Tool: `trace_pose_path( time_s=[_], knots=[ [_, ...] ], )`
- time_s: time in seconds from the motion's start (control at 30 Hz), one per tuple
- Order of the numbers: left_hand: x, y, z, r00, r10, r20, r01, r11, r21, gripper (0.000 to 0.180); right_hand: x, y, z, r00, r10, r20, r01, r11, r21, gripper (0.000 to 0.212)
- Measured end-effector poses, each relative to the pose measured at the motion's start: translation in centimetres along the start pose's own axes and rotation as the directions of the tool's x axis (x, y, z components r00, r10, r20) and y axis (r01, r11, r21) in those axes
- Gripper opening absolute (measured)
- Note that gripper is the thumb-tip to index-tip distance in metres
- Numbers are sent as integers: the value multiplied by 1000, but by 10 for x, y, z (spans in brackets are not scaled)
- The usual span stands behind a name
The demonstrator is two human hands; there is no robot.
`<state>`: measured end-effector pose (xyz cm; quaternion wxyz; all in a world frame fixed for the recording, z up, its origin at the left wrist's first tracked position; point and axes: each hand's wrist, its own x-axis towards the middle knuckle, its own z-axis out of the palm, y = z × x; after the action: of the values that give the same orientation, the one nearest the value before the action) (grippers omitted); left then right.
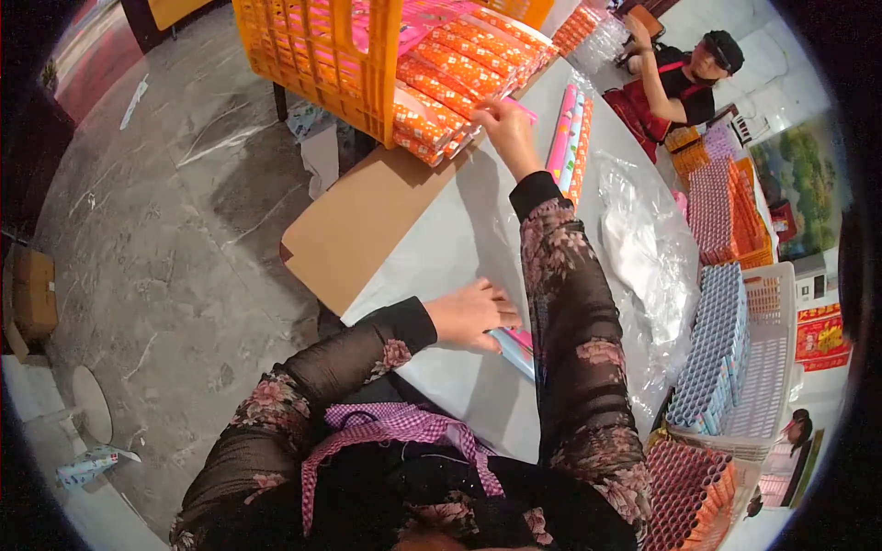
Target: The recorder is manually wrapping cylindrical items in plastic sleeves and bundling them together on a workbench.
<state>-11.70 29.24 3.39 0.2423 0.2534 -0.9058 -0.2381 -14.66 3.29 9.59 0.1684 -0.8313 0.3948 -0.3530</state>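
My left hand [469,317] lies low over the white table surface [413,285], its fingers and thumb around the end of blue and pink paper rolls [516,347]. The rest of those rolls runs behind my right forearm. My right hand [511,133] is raised beside a stack of orange flower-patterned rolls [469,69], fingertips pinched together. Something pink shows just behind it; what the fingers hold, if anything, I cannot make out. Right of that wrist lie several patterned rolls [570,138] in pink, light blue and orange.
A yellow plastic crate [317,69] stands at the far left, by a cardboard sheet [367,220]. Crumpled clear plastic [648,248] covers the table's right side. Beyond are a white basket [767,340], stacked blue rolls [712,354] and red rolls [689,496]. A co-worker [675,87] works at far right.
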Motion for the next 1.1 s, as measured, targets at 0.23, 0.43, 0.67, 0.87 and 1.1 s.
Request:
trace_pose_path(
  time_s=[0.23,0.43,0.67,0.87,1.1],
  knots=[
    [-2,-7,14,996,29,-87,-30,999,-11,56,5,-4,19,1000,2,15,1,981,-194,34],
    [-3,-7,14,998,16,-57,-16,1000,2,56,7,-8,19,997,-68,21,71,939,-338,31],
    [0,-3,6,1000,-6,-7,5,1000,-7,60,7,4,9,978,-202,48,205,908,-364,29],
    [-4,-7,9,998,18,-59,-20,999,-32,57,6,-1,9,992,-96,84,114,964,-242,27],
    [1,-2,7,999,29,-45,-32,997,-75,56,28,19,-9,996,-38,-84,31,996,-81,29]
  ],
)
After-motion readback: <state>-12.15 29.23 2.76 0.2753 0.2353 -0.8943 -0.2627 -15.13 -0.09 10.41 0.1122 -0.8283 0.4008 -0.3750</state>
